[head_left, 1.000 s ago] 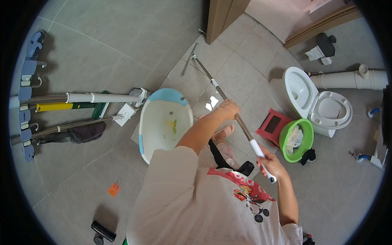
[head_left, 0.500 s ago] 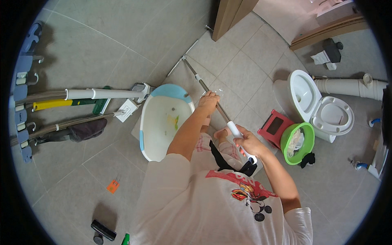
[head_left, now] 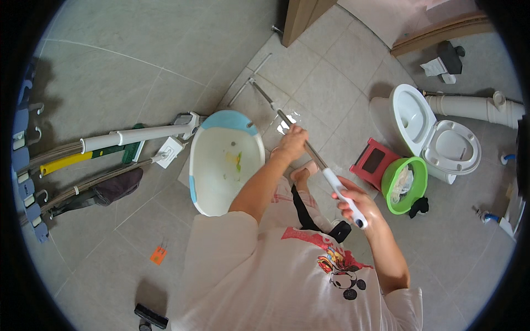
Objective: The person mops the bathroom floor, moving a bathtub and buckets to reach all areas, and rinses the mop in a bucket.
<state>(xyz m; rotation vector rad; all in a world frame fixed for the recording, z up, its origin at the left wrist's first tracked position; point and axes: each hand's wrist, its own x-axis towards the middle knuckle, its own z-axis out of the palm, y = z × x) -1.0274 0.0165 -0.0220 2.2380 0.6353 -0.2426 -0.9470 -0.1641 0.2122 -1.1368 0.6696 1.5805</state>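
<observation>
Overhead, two hands, left hand [head_left: 293, 141], right hand [head_left: 353, 199], each grip pinching one mop pole [head_left: 312, 156], one baby tub [head_left: 226, 161]

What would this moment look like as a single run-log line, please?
left hand: grips mop pole mid-shaft | right hand: grips white handle end | mop head on floor tiles | baby tub beside

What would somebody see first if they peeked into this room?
Probably the long mop pole in the middle, with the left hand gripping it halfway up and the right hand near its white top end. Just left of it, a white baby tub with a blue rim lies on the grey floor. To the right stand a white toilet with its lid up and a bright green bin.
</observation>
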